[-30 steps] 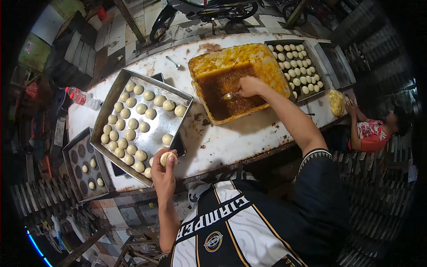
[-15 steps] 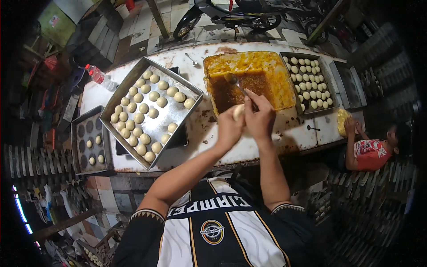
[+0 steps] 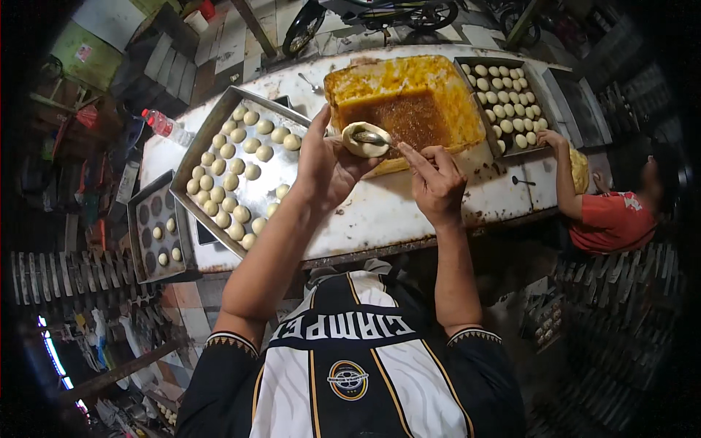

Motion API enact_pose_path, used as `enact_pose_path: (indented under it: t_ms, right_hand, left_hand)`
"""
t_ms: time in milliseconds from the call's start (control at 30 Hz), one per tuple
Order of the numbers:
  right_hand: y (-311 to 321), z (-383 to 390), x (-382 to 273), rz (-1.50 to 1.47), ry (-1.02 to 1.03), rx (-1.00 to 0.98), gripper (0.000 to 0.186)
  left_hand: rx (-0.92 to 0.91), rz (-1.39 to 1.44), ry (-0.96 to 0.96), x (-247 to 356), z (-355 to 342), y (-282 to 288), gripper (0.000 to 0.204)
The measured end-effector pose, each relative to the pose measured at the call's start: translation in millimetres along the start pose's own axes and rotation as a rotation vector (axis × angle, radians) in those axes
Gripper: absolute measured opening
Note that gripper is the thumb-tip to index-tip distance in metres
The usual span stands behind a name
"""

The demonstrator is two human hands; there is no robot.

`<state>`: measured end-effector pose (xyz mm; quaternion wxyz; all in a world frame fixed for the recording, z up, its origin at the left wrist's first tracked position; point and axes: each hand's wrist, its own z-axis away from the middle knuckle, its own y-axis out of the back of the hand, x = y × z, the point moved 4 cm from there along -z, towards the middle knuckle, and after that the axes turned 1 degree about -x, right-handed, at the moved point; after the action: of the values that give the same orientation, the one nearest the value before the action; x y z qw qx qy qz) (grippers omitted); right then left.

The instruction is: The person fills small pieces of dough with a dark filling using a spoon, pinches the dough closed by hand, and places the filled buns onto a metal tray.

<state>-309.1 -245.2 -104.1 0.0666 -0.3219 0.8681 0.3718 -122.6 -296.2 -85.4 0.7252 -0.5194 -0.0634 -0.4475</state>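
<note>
My left hand (image 3: 325,164) cups a flattened round of pale dough (image 3: 355,150) at the near left corner of the yellow tub (image 3: 391,71). In the hollow of the dough lies the bowl of a metal spoon (image 3: 371,136). My right hand (image 3: 439,186) pinches the spoon's handle between thumb and fingers. Brown, sticky filling (image 3: 412,117) covers the tub's bottom, and its walls are smeared with yellow-orange. To the left, a large metal tray (image 3: 264,201) carries many smooth dough balls (image 3: 234,166).
A dark tray (image 3: 525,152) of dough balls stands right of the tub. There, a person in a red shirt (image 3: 610,223) reaches toward it, beside a yellow lump (image 3: 578,174). A small moulded tray (image 3: 134,244), a red-capped bottle (image 3: 168,128) and a dark spoon (image 3: 523,181) lie around.
The spoon has come out of the tub and now rests in the dough. My left hand has turned palm up and opened around it. The person at right has stretched an arm to the tray.
</note>
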Motion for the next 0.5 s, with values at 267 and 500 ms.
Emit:
enact_pose_path:
  t_ms: [267,500]
  right_hand:
    - [-35,28,-18,-0.099,-0.040,-0.072,0.042]
    - [-76,186,36,0.076,-0.327,-0.009,0.048]
  left_hand:
    - [0.048,0.081,0.135,17,11,54,0.085]
    - [-0.261,0.251,-0.081,13,34,98,0.078]
